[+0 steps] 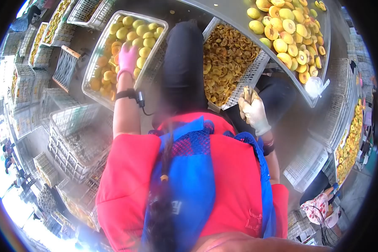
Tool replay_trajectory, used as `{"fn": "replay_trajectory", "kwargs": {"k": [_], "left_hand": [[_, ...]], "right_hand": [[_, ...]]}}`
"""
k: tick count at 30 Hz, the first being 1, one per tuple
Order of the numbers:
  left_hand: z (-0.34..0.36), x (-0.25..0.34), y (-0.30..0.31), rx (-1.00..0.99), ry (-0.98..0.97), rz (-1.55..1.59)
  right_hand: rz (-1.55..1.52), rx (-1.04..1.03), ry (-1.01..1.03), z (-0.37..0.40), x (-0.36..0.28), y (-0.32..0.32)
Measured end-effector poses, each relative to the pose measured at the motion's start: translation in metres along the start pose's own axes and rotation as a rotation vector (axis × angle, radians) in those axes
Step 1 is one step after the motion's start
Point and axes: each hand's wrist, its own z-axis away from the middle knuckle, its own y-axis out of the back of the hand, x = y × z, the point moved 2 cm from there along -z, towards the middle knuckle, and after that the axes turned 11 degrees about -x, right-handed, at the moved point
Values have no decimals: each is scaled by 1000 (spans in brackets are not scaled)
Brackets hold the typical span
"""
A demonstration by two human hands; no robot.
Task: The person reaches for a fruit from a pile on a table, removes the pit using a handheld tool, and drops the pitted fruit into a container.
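Note:
My left hand (128,58), in a pink glove, reaches into a white plastic crate (87,75) of round yellow peaches (142,30). Its fingers are apart against the fruit; some pieces around it are orange and look cut. My right hand (252,108) wears a pale glove with brownish, stained fingers. Those fingers are curled together beside my right knee, and whatever they may hold is hidden. Just left of that hand stands another white crate (247,86), filled with brownish-yellow fruit scraps (229,59).
A metal table (222,7) at the upper right carries a heap of halved peaches (292,33) and a clear plastic bag (314,87). Stacked crates (73,140) stand on my left. A tray of fruit halves (349,143) and another person (317,206) are at the right.

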Motion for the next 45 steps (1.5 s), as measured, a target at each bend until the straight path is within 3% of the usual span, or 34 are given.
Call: {"fn": "replay_trajectory", "kwargs": {"k": [1,4,9,16,18,20,23,25,27,28,30,32,33,35,37,38,40,45], "left_hand": [[-2,-17,3,38,128,-212],[-18,-78,-5,158,119,-472],[-35,-133,-42,145,165,-547],[-30,-117,-47,96,213,-549],[-27,-119,-47,57,205,-562],[-22,-119,-42,19,227,-574],[-38,-131,-31,-124,266,-642],[-36,-85,-21,-271,424,-748],[-41,-32,-20,-196,403,-950],[-29,5,-19,-25,246,-729],[-32,61,-29,126,-270,-558],[-10,157,-52,49,-560,-437],[16,205,-73,-171,-459,-56],[20,254,-122,-284,-598,-197],[31,303,-178,-391,-722,-385],[37,317,-209,-343,-761,-541],[40,339,-268,-422,-612,-767],[30,330,-361,-400,-557,-896]], "right_hand": [[22,5,-8,-1,1,-1],[24,27,-33,-4,0,-6],[4,44,-75,-10,-7,-15],[156,84,42,-24,8,-14],[460,58,195,-26,28,-1],[547,106,226,-28,21,-7],[406,116,139,-23,22,-4],[394,142,171,-24,40,3],[364,156,182,-18,36,7],[370,171,196,-15,33,10],[392,184,185,-9,25,17],[419,180,137,-5,18,24],[596,184,277,-5,20,28],[949,193,558,-6,29,33],[509,205,402,0,15,32],[290,209,322,3,11,30],[506,248,463,10,7,30],[668,297,511,9,21,43]]}}
